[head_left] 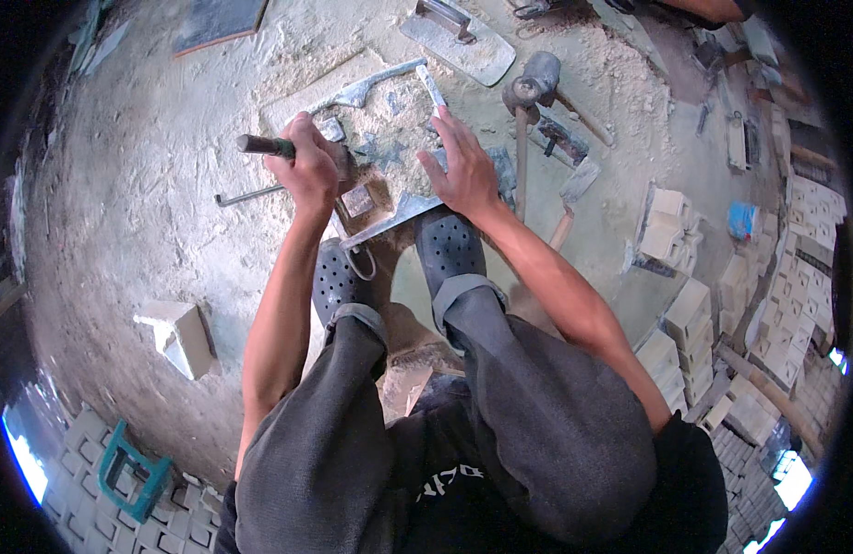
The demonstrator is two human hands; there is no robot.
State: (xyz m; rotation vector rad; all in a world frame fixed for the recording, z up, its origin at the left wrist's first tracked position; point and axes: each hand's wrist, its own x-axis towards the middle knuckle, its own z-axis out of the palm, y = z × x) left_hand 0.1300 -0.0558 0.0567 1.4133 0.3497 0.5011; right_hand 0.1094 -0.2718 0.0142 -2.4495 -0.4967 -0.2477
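Note:
My left hand is wrapped round a dark-handled tool; its working end is hidden by the hand. Below that hand a thin metal rod sticks out to the left. Between my feet and the far bars lies a metal mould frame, dusted white, with sandy powder and several small metal blocks inside. My right hand lies at the frame's right side, palm down, thumb apart from the fingers. Just beyond its fingertips is a pale bar.
Past the frame lies a plastering float. Two mallets lie to the right, near a trowel. Pale blocks stand farther right, and a pale block sits at left. A teal clamp-like frame lies lower left.

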